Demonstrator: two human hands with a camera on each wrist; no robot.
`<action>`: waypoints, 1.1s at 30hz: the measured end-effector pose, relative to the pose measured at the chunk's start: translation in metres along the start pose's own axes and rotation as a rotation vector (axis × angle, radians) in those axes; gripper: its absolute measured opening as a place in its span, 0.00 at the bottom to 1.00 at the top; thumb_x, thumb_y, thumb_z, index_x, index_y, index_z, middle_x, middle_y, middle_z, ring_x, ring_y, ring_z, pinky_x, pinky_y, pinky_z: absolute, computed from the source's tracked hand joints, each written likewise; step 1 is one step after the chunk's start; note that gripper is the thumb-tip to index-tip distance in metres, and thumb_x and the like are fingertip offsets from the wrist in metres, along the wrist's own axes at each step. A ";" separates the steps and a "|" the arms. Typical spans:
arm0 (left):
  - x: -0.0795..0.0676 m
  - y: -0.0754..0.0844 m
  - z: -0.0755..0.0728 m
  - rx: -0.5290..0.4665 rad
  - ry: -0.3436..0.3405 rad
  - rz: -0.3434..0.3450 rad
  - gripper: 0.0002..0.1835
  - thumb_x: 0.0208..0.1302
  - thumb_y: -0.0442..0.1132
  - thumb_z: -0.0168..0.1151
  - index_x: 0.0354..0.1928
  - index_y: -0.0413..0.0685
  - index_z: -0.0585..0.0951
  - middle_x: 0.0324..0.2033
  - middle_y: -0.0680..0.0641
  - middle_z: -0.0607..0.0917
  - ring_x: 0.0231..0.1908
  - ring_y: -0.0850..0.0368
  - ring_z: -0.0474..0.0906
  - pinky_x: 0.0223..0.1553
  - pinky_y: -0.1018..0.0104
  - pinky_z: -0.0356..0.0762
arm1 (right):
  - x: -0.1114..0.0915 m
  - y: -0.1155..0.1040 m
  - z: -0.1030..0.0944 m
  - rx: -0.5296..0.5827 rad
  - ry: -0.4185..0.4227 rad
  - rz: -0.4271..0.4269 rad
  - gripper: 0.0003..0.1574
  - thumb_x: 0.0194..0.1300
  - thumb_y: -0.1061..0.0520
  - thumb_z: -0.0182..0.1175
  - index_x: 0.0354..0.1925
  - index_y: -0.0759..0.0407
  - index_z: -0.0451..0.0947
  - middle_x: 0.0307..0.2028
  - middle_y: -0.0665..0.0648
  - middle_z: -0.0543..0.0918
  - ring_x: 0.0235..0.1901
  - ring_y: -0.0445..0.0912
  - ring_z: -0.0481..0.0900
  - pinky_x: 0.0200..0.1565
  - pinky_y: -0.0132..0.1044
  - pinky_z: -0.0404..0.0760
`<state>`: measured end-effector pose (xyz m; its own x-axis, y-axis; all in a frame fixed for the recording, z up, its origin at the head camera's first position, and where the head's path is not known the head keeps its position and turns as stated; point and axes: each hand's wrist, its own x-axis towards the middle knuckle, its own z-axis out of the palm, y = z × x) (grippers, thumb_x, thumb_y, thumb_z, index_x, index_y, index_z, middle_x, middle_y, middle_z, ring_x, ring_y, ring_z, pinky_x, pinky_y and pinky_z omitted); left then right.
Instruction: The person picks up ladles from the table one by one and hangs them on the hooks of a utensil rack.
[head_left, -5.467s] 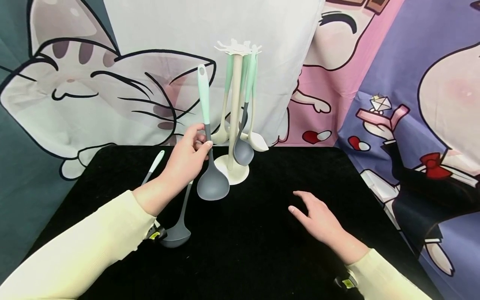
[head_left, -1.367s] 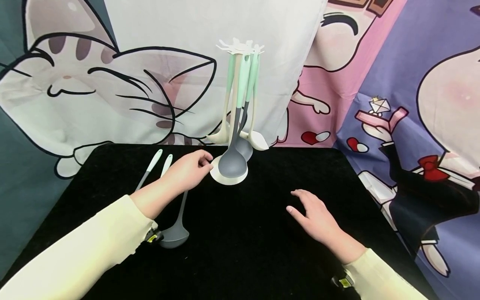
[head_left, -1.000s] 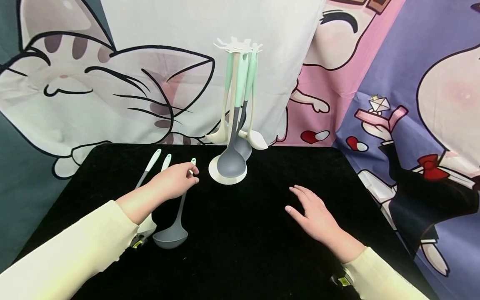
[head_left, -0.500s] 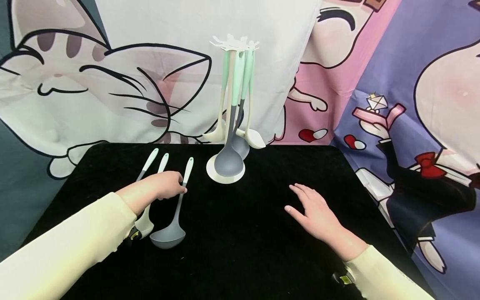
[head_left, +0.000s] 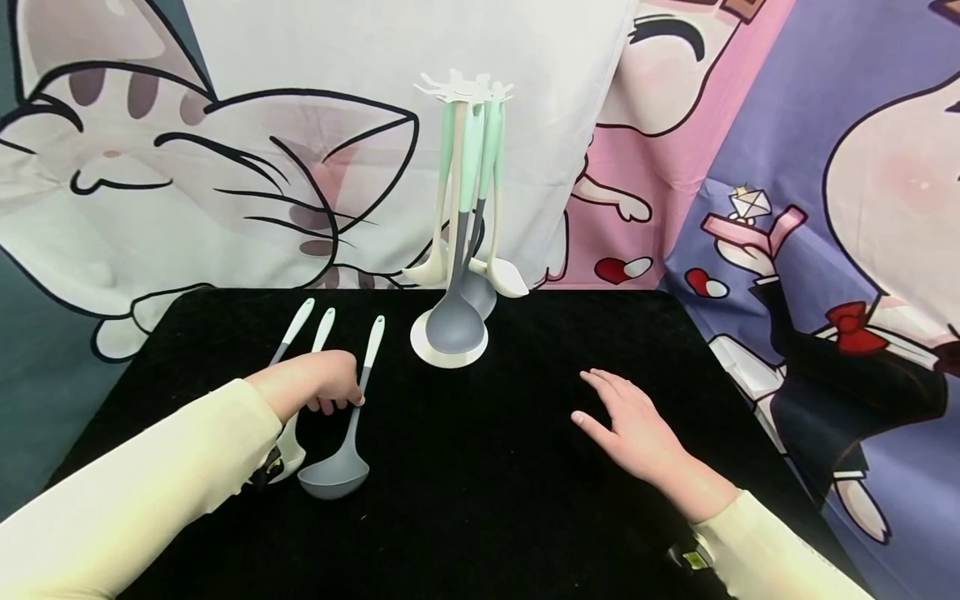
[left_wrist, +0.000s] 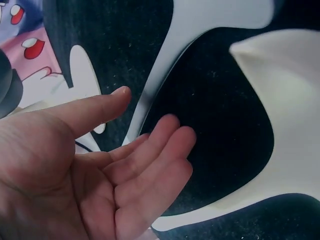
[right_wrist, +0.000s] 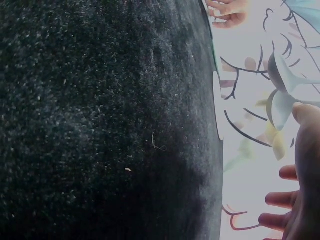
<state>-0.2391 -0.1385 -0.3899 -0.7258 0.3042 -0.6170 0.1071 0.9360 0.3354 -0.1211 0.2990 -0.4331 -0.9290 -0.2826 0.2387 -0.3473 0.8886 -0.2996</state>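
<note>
A grey ladle [head_left: 336, 475] with a pale green handle lies on the black tabletop. My left hand [head_left: 333, 379] hovers over its shaft, fingertips right beside it. In the left wrist view the thumb and loosely bent fingers [left_wrist: 150, 185] stand apart near the ladle's shaft [left_wrist: 160, 80]. Left of that ladle lies a cream utensil [head_left: 288, 454], partly hidden by the wrist; its wide cream head [left_wrist: 295, 100] shows up close in the left wrist view. Another pale-handled utensil [head_left: 302, 321] lies further left, its lower end hidden. My right hand [head_left: 633, 429] has relaxed fingers, holding nothing.
Behind the lying utensils stands a cream utensil rack [head_left: 450, 358] with a hooked top. Several green-handled utensils hang from it, among them a grey ladle [head_left: 456, 325] in front and a cream spoon [head_left: 506, 277] at right. A cartoon-printed cloth [head_left: 300, 50] hangs behind the table.
The grey ladle my left hand held earlier now hangs on the rack. That hand has let go and moved left and down to the lying ladle. The right hand stays nearly still.
</note>
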 end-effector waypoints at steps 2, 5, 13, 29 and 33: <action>0.001 0.001 0.002 0.004 -0.014 -0.009 0.12 0.67 0.39 0.62 0.35 0.35 0.84 0.31 0.44 0.88 0.30 0.50 0.86 0.33 0.55 0.84 | 0.000 0.001 0.001 0.000 -0.001 0.000 0.41 0.70 0.35 0.56 0.71 0.56 0.65 0.68 0.61 0.69 0.68 0.58 0.64 0.66 0.60 0.59; 0.002 0.002 0.004 0.000 -0.021 -0.026 0.12 0.68 0.39 0.62 0.34 0.35 0.84 0.31 0.44 0.88 0.30 0.50 0.86 0.34 0.54 0.84 | -0.001 0.002 0.001 0.004 0.000 0.003 0.41 0.71 0.35 0.56 0.70 0.56 0.66 0.68 0.61 0.69 0.68 0.58 0.64 0.66 0.60 0.59; 0.002 0.005 0.010 0.006 -0.025 -0.031 0.11 0.68 0.38 0.62 0.31 0.36 0.83 0.27 0.46 0.87 0.28 0.51 0.85 0.34 0.55 0.84 | -0.004 0.002 0.002 0.013 0.002 0.010 0.40 0.71 0.35 0.56 0.70 0.55 0.66 0.68 0.61 0.69 0.68 0.58 0.64 0.66 0.60 0.59; 0.001 0.004 0.015 -0.056 -0.019 -0.029 0.11 0.69 0.35 0.60 0.29 0.37 0.83 0.25 0.45 0.87 0.25 0.54 0.85 0.30 0.58 0.84 | -0.005 0.000 0.003 0.018 0.005 0.018 0.40 0.71 0.36 0.55 0.70 0.57 0.66 0.68 0.61 0.69 0.68 0.57 0.64 0.66 0.60 0.59; 0.002 0.003 0.017 -0.085 -0.014 -0.021 0.09 0.68 0.34 0.60 0.30 0.38 0.82 0.26 0.45 0.86 0.25 0.55 0.85 0.29 0.60 0.84 | -0.005 -0.001 0.003 0.021 0.000 0.019 0.40 0.71 0.36 0.55 0.70 0.57 0.65 0.68 0.61 0.68 0.68 0.57 0.64 0.66 0.60 0.58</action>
<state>-0.2287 -0.1319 -0.4015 -0.7180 0.2872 -0.6340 0.0336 0.9241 0.3807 -0.1167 0.2984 -0.4367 -0.9356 -0.2655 0.2327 -0.3319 0.8861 -0.3235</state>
